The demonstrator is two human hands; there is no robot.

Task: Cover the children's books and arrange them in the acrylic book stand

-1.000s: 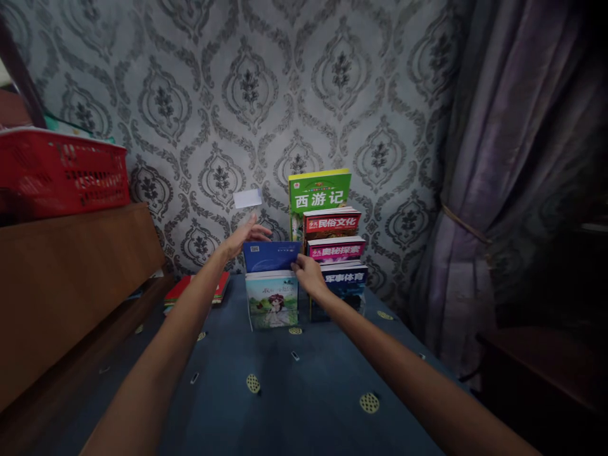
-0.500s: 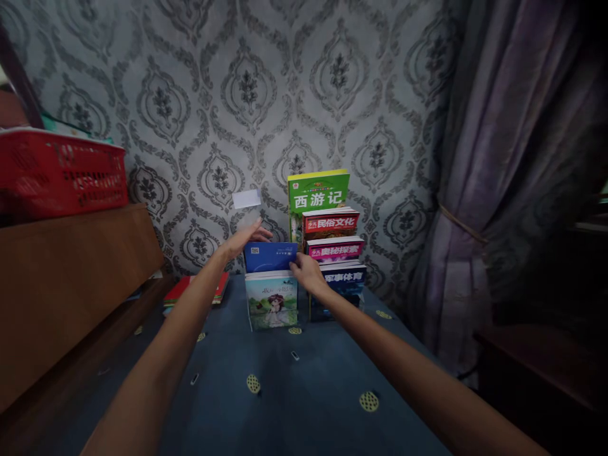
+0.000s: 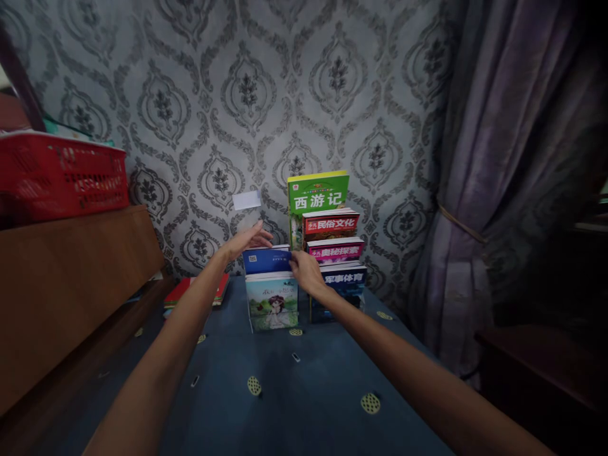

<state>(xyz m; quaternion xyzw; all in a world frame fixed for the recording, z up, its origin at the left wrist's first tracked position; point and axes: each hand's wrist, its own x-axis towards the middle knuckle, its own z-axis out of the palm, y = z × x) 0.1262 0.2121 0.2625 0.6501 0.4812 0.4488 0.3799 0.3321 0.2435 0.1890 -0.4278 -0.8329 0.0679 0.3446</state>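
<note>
A blue book [image 3: 266, 261] stands upright behind a pale green book with a girl on its cover [image 3: 273, 304], in a clear stand. My right hand [image 3: 306, 271] pinches the blue book at its upper right edge. Above and behind its left top corner is my left hand [image 3: 247, 240], fingers stretched out; whether they touch the books is hidden. Just right stands a stepped row: a tall green book [image 3: 318, 196], a red book [image 3: 331, 224], a pink book [image 3: 335, 251] and a dark blue book [image 3: 346, 278], the last partly covered by my right hand.
A blue cloth [image 3: 304, 405] with yellow patterned spots covers the surface. Several flat books [image 3: 219, 291] lie in a pile at left. A red basket [image 3: 95, 177] rests on a brown wooden panel [image 3: 80, 285]. Patterned wallpaper is behind; a tied curtain [image 3: 468, 253] hangs at right.
The blue book has sunk a little lower, and a white page edge now shows behind its top. Both hands have stayed almost in place.
</note>
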